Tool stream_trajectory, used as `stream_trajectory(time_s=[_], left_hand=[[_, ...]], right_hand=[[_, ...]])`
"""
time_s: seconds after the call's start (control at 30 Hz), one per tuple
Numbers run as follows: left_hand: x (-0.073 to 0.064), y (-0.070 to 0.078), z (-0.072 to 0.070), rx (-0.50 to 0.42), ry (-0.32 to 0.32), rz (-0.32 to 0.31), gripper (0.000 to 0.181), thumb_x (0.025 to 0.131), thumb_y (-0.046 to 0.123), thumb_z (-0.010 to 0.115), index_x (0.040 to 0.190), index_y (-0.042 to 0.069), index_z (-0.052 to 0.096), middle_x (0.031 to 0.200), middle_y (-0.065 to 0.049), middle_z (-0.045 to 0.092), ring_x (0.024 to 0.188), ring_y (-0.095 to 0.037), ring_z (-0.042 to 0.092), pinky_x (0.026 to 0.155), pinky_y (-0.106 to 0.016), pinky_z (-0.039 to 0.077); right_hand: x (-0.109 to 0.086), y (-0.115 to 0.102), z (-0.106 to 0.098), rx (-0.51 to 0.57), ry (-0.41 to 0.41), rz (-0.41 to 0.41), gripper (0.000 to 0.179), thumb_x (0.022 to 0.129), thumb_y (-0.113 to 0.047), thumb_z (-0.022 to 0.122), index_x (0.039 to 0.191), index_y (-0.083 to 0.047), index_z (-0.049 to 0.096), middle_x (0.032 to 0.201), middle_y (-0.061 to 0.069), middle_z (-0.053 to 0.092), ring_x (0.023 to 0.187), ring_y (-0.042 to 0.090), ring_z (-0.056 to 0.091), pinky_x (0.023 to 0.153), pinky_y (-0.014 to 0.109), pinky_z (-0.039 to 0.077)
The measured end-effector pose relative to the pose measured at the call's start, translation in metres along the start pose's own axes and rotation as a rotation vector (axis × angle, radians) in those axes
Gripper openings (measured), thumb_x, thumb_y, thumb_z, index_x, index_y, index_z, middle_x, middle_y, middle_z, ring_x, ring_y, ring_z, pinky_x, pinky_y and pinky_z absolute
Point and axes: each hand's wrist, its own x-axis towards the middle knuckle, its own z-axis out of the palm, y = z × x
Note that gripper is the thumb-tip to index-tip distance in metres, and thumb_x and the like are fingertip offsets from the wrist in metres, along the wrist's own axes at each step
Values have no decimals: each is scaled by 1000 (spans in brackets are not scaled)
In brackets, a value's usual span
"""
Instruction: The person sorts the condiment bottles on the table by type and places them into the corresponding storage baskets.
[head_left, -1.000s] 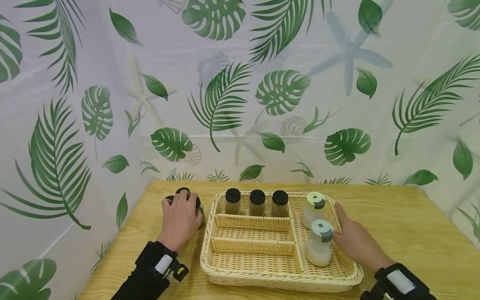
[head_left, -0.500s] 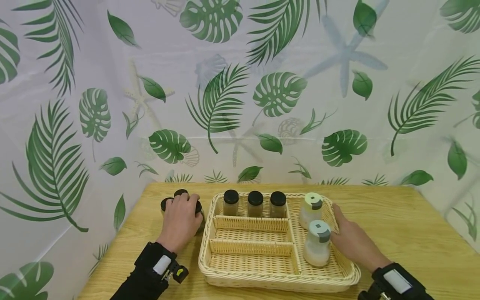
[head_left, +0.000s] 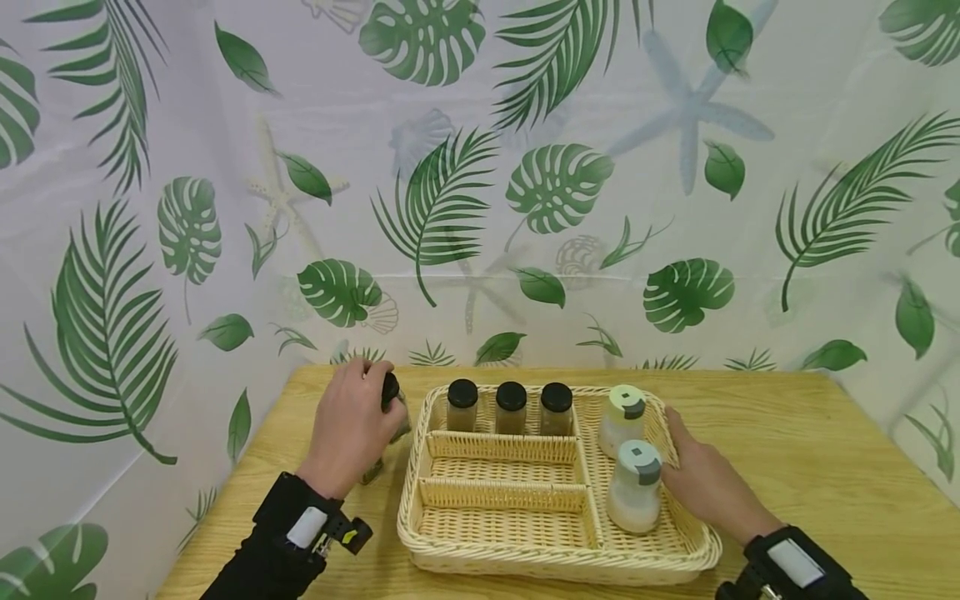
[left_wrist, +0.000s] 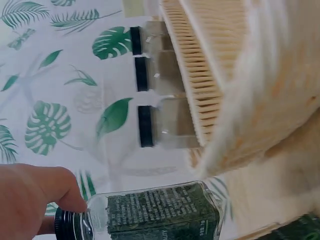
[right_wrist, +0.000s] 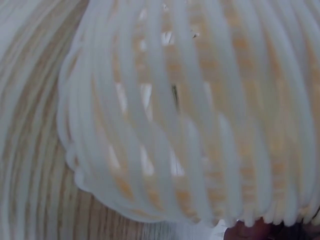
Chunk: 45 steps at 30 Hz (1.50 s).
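Left wrist view: shows a glass jar side-on, dark green with pale print, topped by a black cap.
Left hand: pinching the jar at cap and neck between thumb and finger; cannot tell how the other fingers lie.
Jar's place: near the far left corner of the tabletop, just left of the basket; cannot tell whether lifted or touching the wood.
Jar's handling: probably fairly light, stiff, slippery on the smooth glass, and liable to chip if knocked.
Jar's hold: likely best at the ribbed cap, or round the body for more control of tilt.
Second jar: only partly visible; cannot tell whether held too.
Right hand: curled on the basket's right rim, with most fingers hidden.
Basket: set between the tabletop's left and right edges; woven, so probably light and slightly springy, best steadied by the thick rim.
Basket's load: three jars in the back left compartment, two shakers upright in the right one.
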Motion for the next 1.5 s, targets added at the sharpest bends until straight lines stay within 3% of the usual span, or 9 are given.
stream_trajectory(time_s=[0.3,0.57,0.8,1.1,1.5], left_hand=[[16,31,-19,-45,2,43,30,81,11,65,109,2,68,96,-14,57,85,-29,54,64,-38,52],[19,59,-24,-45,-90,87,30,86,14,66,114,4,70,95,-9,53,81,-21,47,63,-30,45],[22,85,-11,-78,-156,193,32,87,14,68,117,3,70,94,-7,53,81,-18,45,65,-28,45],[24,115,8,-115,-265,274,15,87,13,65,101,7,67,93,-5,52,78,-18,44,61,-27,43],[24,137,32,-28,-430,357,14,89,15,70,100,7,68,94,-8,57,80,-19,52,61,-26,45]], right_hand=[[-2,2,-2,9,1,3,85,97,-15,46,160,-4,-10,63,3,50,45,11,42,45,28,37],[-2,-2,-1,20,4,-7,85,97,-16,47,161,-3,-9,56,-1,46,43,11,38,44,28,34],[-4,-2,-2,26,17,-9,85,97,-16,47,161,-3,-8,55,0,47,43,11,40,44,28,36],[-5,-1,-1,32,24,-8,84,98,-17,47,161,-3,-7,53,-1,46,42,11,38,43,28,35],[-5,-2,-2,37,26,12,85,97,-17,48,161,-4,-7,55,0,47,42,11,40,45,29,36]])
